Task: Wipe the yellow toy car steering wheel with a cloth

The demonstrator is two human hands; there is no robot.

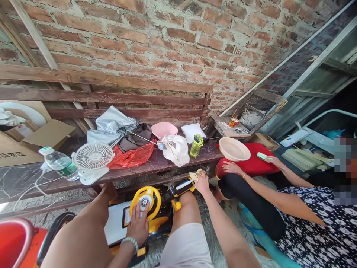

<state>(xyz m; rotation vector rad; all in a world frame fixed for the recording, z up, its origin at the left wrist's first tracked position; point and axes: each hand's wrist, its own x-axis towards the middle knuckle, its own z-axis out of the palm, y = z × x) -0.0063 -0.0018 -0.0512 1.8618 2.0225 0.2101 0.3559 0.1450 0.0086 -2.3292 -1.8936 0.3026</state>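
Head view, read left to right. A red container point(15, 242) filled the lower left corner of the frame, below the left end of the bench point(156, 163). On the bench's left end lay a plastic water bottle point(60, 163) on its side, touching a small white fan point(93, 158) that stood at the front edge. Behind the fan lay a folded grey umbrella point(111, 124), then a red plastic bag point(134, 156), a pink bowl point(164, 130) near the back edge, a white cloth bag point(176, 149) and a green bottle point(196, 145) standing upright toward the right end. Below the front edge, between the person's knees, sat a yellow machine point(150, 212). The left hand point(139, 225) lay flat with fingers spread on the machine's round yellow cap, clasping nothing. The machine's black-and-yellow handle point(181, 186) ran up and right to the right hand point(202, 182), which was closed on a yellowish cloth point(196, 174) pressed against the handle's tip, just under the bench's front edge. Past the right end of the bench, a cream basin point(234, 149) rested on a red stool point(253, 162). A second person's hand point(231, 167) lay on the stool's near edge and their other hand point(275, 160) held a small green object point(263, 156) at its far side.
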